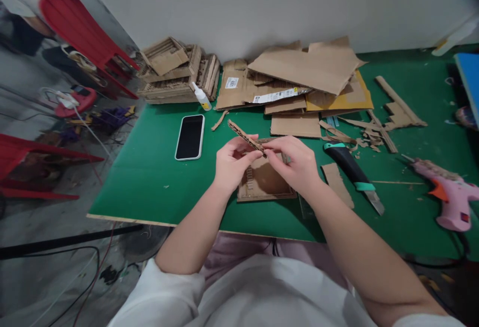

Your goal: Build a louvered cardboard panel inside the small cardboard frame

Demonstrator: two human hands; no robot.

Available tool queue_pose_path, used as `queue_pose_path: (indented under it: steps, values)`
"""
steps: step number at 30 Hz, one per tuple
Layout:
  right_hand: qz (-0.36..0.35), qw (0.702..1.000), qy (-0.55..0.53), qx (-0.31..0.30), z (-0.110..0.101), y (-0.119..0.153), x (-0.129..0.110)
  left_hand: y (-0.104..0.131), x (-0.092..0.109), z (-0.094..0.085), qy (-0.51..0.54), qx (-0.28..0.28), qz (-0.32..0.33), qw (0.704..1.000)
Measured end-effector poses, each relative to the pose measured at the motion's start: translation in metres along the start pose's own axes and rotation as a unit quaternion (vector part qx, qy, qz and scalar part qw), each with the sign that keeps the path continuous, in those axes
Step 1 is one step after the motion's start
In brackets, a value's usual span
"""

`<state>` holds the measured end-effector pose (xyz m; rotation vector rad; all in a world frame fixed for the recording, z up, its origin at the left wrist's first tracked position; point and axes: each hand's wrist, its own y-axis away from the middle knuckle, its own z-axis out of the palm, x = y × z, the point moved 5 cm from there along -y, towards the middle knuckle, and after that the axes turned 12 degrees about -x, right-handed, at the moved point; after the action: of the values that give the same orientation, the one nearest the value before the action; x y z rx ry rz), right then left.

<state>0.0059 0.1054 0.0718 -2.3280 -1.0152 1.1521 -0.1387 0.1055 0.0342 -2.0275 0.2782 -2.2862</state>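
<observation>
Between the fingertips of both hands is a narrow cardboard strip (243,134), tilted, with its corrugated edge showing. My left hand (235,162) pinches it from the left, and my right hand (295,160) closes on its lower right end. Right under my hands lies a square cardboard panel (267,180) with raised strips along its edges, partly covered by my fingers. A utility knife (350,170) with its blade out and a small cardboard piece (337,183) lie just right of my right forearm.
A phone (190,137) and a small glue bottle (202,96) are on the green table (149,177) at left. Behind stand stacked cardboard trays (175,75) and cardboard sheets (307,68). A pink glue gun (445,187) lies far right. Another person sits beyond a red chair (82,28).
</observation>
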Motion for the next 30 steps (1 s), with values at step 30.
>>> queue_pose_path:
  steps: [30]
  values:
    - [-0.005, 0.999, 0.043, -0.03, 0.0034, 0.0011, 0.0017, -0.0007, -0.0068, 0.0013, 0.038, -0.009, -0.018, 0.999]
